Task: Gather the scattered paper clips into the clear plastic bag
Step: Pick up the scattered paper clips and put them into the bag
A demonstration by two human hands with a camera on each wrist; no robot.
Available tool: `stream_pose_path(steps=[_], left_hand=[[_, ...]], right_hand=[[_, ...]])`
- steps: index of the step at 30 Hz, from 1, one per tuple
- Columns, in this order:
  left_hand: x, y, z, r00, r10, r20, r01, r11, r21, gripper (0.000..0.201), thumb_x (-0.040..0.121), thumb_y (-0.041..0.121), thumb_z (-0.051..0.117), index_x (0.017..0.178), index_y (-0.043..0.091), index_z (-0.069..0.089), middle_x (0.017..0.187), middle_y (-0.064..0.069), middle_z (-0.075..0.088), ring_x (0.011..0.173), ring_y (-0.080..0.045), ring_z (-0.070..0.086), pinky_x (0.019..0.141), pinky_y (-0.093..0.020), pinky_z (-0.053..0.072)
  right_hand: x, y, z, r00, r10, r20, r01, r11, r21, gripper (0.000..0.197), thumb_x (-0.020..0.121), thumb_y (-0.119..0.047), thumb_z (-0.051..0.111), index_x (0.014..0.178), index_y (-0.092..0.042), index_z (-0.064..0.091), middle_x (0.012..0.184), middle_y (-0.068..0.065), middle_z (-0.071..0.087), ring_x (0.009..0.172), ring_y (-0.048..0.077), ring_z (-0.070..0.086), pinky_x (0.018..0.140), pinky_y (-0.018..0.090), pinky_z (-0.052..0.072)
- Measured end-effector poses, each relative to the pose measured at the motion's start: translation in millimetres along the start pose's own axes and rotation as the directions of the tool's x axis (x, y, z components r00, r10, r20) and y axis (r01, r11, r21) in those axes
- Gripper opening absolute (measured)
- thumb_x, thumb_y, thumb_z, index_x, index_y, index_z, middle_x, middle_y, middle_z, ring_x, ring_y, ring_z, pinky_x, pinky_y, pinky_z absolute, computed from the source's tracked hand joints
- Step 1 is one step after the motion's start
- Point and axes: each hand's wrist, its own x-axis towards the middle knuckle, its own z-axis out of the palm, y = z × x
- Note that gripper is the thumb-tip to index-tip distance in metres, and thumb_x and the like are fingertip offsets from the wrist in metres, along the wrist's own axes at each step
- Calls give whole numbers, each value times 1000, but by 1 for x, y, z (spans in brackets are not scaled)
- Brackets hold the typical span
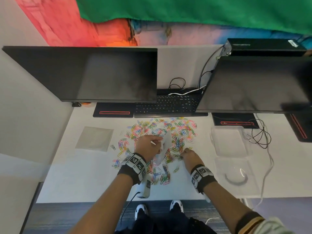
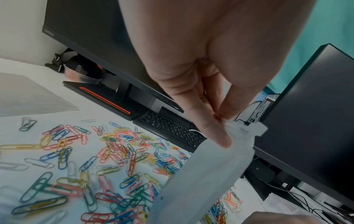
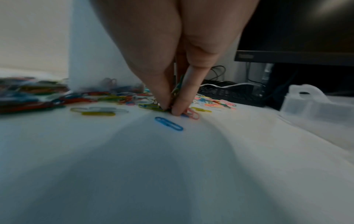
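Coloured paper clips [image 1: 157, 137] [image 2: 107, 160] lie scattered over the middle of the white desk [image 1: 84, 179]. My left hand [image 1: 148, 146] [image 2: 220, 121] pinches the top edge of the clear plastic bag [image 1: 166, 144] [image 2: 203, 178], which hangs down over the pile; some clips show in its bottom [image 3: 107, 84]. My right hand [image 1: 186, 153] [image 3: 170, 109] is down on the desk to the right of the bag, thumb and fingers pinched on a few paper clips. A loose blue clip [image 3: 168, 123] lies just in front of it.
Two dark monitors [image 1: 94, 73] [image 1: 256, 83] and a keyboard [image 1: 168, 105] stand behind the pile. A flat clear sheet [image 1: 94, 138] lies at the left. Clear plastic containers [image 1: 231, 144] and cables [image 1: 260, 134] sit at the right. The desk's front edge is near my wrists.
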Motion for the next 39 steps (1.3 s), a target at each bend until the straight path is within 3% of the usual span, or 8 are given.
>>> stream_pose_path(steps=[4,7,10,15,22,25,29,39], left_hand=[[-1,2,2,1000,7,5,-7,1000,4,24,89,7,60,105,13,76,86,-3,75,59,-16,73,63,-27,62],[-1,2,2,1000,-6,8,6,1000,-2,24,90,8,59,106,13,76,84,-4,76,58,-16,72,63,-28,62],[0,4,4,1000,0,18,0,1000,2,24,90,6,59,106,13,76,87,-4,75,55,-11,71,57,-19,58],[0,8,10,999,6,34,-6,1000,-1,23,91,4,59,105,10,75,82,-4,74,54,-10,70,55,-14,54],[0,15,19,993,108,50,-112,991,72,18,92,13,63,102,14,77,72,-3,75,60,-16,71,68,-22,58],[1,16,21,992,110,63,-115,989,90,17,91,13,64,103,14,77,77,-6,76,61,-16,71,70,-27,60],[1,16,21,991,109,76,-116,987,108,20,91,11,62,103,15,77,80,-4,77,66,-16,71,75,-32,60],[3,22,14,991,128,47,-132,985,113,22,91,5,61,105,10,77,93,-9,77,71,-15,67,77,-30,59]], right_hand=[[-2,10,-22,926,367,-93,-269,811,520,10,82,-8,69,84,-8,79,83,4,74,74,17,67,79,20,53],[-7,11,-45,844,518,139,-347,330,878,10,78,-7,77,88,-8,77,83,7,74,70,11,69,68,6,51],[-13,-4,-71,872,406,273,-221,-171,960,12,82,4,70,94,2,71,94,20,73,86,27,71,81,25,58],[-14,-39,-101,950,217,226,-157,-293,943,19,86,3,64,105,3,68,100,18,73,93,25,71,85,27,57],[0,-68,-89,891,327,315,-306,-80,949,13,88,3,61,83,-1,72,89,18,73,86,26,71,84,31,58],[2,-69,-87,893,367,260,-370,271,889,15,77,-6,68,68,-15,75,73,7,74,73,23,68,82,40,57],[0,-72,-96,932,360,33,-269,630,728,14,76,-6,68,69,-13,77,65,4,71,59,15,61,61,22,54],[-1,-73,-104,999,13,-38,6,890,456,25,86,-2,56,90,-15,78,95,6,75,84,19,66,79,16,46]])
